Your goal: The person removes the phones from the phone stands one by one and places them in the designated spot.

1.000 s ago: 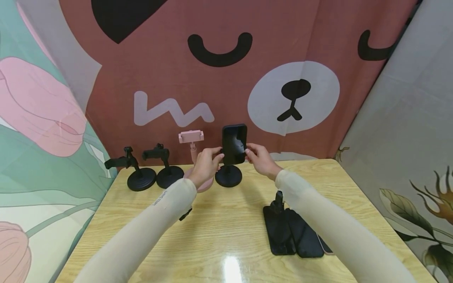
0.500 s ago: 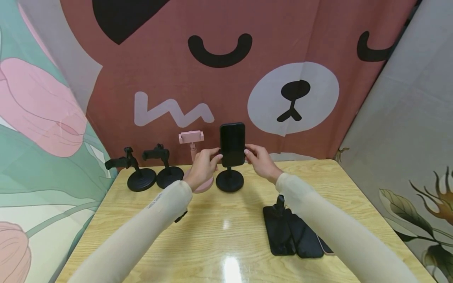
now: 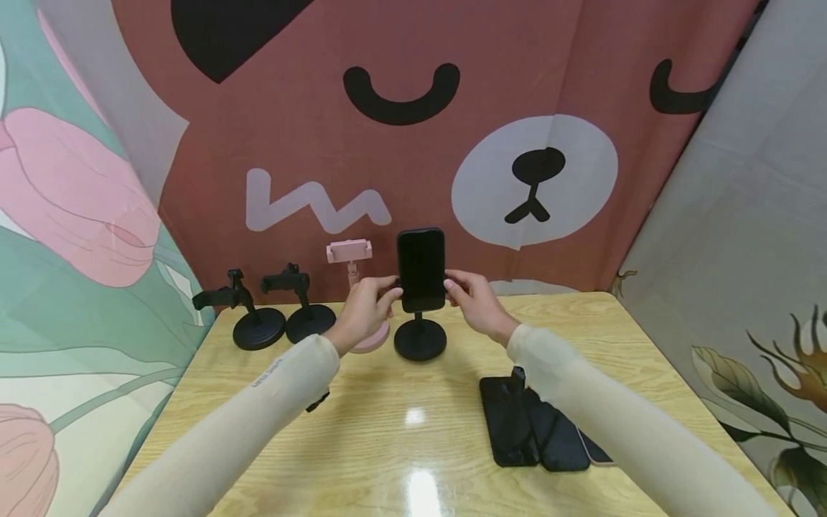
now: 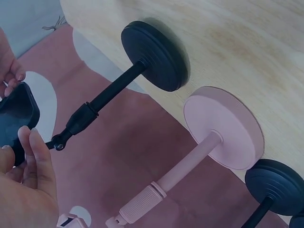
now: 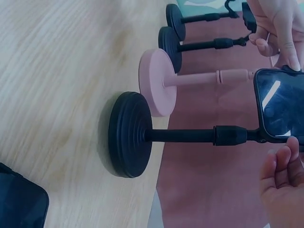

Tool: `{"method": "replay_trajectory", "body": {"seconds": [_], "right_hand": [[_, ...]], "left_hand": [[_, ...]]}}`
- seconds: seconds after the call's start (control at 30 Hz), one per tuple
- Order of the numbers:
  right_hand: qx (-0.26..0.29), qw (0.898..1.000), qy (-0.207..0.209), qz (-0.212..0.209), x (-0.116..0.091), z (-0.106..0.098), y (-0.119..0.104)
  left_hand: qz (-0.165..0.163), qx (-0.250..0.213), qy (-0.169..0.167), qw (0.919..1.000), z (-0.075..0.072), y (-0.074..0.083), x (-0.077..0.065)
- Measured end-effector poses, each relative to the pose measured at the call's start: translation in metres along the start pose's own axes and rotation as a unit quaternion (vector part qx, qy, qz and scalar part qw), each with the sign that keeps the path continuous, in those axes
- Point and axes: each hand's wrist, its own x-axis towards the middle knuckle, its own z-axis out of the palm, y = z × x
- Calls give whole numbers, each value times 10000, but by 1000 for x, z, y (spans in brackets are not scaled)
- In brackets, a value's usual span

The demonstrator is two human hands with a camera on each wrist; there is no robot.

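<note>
A black smartphone [image 3: 421,269] stands upright at the top of a black phone stand [image 3: 420,340], whose round base is on the table. My left hand [image 3: 363,310] pinches the phone's left edge between thumb and fingers. At the opposite edge, my right hand [image 3: 479,304] holds it the same way. The left wrist view shows the stand's post [image 4: 111,92] running from the base to a small joint behind the phone. In the right wrist view, the phone's dark screen [image 5: 285,107] has a bright reflection. The clamp behind the phone is mostly hidden.
Left of the phone are a pink phone stand [image 3: 349,250], partly behind my left hand, and two black phone stands [image 3: 310,321] [image 3: 258,327]. Several dark phones [image 3: 507,424] lie on the wooden table [image 3: 362,445], partly under my right forearm. A printed cloth [image 3: 291,122] hangs behind.
The stand with the phone has come slightly closer to me along the table, and the phone has shifted a little left. Both hands have moved with it, keeping their grip.
</note>
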Motion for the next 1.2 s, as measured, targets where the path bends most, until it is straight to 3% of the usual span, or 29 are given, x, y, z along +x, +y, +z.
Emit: {"method": "replay_trajectory", "body": {"seconds": [0.2,0.4,0.6,1.2], "right_hand": [[-7,9997,95,-226,-6,5,-3],[31,9998,14,-175,-17,6,-7],[8,9988,-9,-496,-31,7,-9],[330,9961,-72,-817,-68,20,-13]], "left_hand": [[289,140,17,9995,-4,-2,-8],[324,249,-37,9992,-7,1,-19],[470,318,-61,9984,-9,5,-32],[1502,483,127,9874,-16,6,-72]]}}
